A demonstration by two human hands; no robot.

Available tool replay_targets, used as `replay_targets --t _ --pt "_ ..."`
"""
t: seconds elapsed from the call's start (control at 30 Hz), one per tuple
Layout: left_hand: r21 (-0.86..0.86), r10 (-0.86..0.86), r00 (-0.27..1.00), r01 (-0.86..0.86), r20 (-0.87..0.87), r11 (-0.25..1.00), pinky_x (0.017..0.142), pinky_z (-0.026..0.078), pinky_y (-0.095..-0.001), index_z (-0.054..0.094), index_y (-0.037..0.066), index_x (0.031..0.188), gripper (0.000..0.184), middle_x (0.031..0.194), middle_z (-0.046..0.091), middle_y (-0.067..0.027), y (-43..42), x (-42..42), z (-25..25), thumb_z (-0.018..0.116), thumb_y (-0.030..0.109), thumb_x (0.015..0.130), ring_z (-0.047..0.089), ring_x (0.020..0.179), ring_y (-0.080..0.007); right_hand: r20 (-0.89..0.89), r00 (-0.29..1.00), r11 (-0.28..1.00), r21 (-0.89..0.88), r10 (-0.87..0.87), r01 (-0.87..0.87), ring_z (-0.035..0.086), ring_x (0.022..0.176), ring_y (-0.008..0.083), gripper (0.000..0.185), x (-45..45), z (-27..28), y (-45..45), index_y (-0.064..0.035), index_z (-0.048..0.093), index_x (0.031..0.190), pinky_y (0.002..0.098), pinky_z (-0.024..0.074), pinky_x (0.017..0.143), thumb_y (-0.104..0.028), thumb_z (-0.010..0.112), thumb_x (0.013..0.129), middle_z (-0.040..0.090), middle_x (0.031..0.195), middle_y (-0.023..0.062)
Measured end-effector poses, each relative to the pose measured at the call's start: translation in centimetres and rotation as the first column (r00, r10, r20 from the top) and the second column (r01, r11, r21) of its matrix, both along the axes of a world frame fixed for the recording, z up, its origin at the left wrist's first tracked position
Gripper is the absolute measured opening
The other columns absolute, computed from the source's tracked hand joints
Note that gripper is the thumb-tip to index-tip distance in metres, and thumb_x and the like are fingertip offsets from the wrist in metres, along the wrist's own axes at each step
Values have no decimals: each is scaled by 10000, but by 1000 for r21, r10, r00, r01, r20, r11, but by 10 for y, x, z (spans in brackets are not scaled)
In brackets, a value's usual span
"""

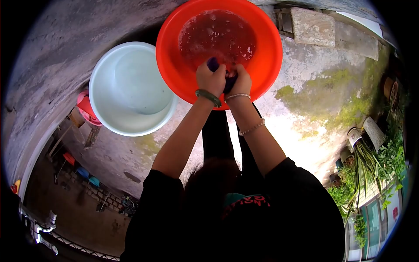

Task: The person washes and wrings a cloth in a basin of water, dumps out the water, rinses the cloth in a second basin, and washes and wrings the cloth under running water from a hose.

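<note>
A wide orange-red basin holds dark reddish water with bubbles on it. Over its near side, my left hand is closed around a wet-looking dark purple cloth. Close beside it, my right hand also grips the cloth, with the fingers curled inward. Part of the cloth shows between the two hands; the rest is hidden by my fingers. A green bangle circles my left wrist. On my right wrist sits a silver bangle, with a beaded bracelet farther up the forearm.
Left of the orange basin stands a pale blue basin with clear water. A pink-red item shows behind it. Worn concrete with green moss lies to the right. Potted plants line the right side, and a stone slab is at upper right.
</note>
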State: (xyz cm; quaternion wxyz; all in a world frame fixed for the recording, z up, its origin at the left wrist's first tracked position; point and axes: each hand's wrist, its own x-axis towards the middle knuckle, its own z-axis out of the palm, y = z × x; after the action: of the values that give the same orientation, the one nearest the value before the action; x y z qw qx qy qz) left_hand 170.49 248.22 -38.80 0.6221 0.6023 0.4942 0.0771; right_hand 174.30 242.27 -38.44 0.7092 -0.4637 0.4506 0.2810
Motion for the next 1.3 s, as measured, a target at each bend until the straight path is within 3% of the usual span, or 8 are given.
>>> replay_targets --t 0.2,0.37,0.5,0.53,0.87,0.97,1.17,1.3 --pt "25 61 996 -63 63 998 532 413 -281 487 -2 679 112 619 521 -34 3 6 22 551 58 749 489 560 -112 127 992 973 232 -9 -20 502 571 194 167 3 14 -3 -10 513 624 298 433 600 -102 547 759 496 575 84" --pt "70 5 1000 -3 -26 998 609 426 -302 570 -3 782 277 696 609 -73 16 -3 40 585 267 842 538 626 -155 -56 990 900 411 -131 143 555 708 212 179 18 28 -14 -77 493 650 333 458 765 -148 573 794 535 638 53" --pt "-347 90 986 -36 141 937 797 430 -278 614 15 1051 415 1001 621 -110 42 -9 54 403 357 949 566 884 -165 -76 985 858 483 -156 173 589 775 216 164 25 22 -33 -88 523 671 336 459 831 -157 573 812 590 683 43" --pt "-421 12 985 63 172 905 917 401 -341 495 -8 1220 490 1147 558 -151 51 -12 60 338 380 965 551 972 -210 -87 985 852 493 -151 175 589 772 215 169 25 21 -36 -87 526 667 338 460 831 -161 572 812 589 680 41" --pt "-707 255 919 36 302 706 998 391 -410 428 -48 1258 445 1246 499 -198 67 -10 82 331 276 969 499 1143 -276 -111 981 866 463 -157 191 583 746 230 177 33 26 -39 -102 502 679 364 476 802 -179 577 820 571 663 43" --pt "-652 154 905 161 398 741 1068 318 -398 353 -24 1322 431 1322 434 -172 68 -16 77 332 226 972 424 1225 -268 -107 982 864 466 -157 190 586 750 231 173 37 28 -38 -103 513 676 363 477 807 -176 577 820 578 666 46" --pt "-443 67 949 82 309 893 962 456 -354 500 -15 1223 366 1188 558 -169 64 -11 80 529 -33 858 555 1091 -243 -128 978 865 457 -166 207 589 741 232 167 41 24 -39 -98 519 677 370 485 806 -168 580 815 582 659 52" --pt "-379 84 952 35 294 925 875 510 -313 554 -29 1159 354 1092 610 -180 65 -8 76 596 -53 808 617 975 -247 -128 975 861 457 -183 222 589 737 228 163 41 25 -38 -92 518 680 373 487 808 -161 585 811 581 657 52"
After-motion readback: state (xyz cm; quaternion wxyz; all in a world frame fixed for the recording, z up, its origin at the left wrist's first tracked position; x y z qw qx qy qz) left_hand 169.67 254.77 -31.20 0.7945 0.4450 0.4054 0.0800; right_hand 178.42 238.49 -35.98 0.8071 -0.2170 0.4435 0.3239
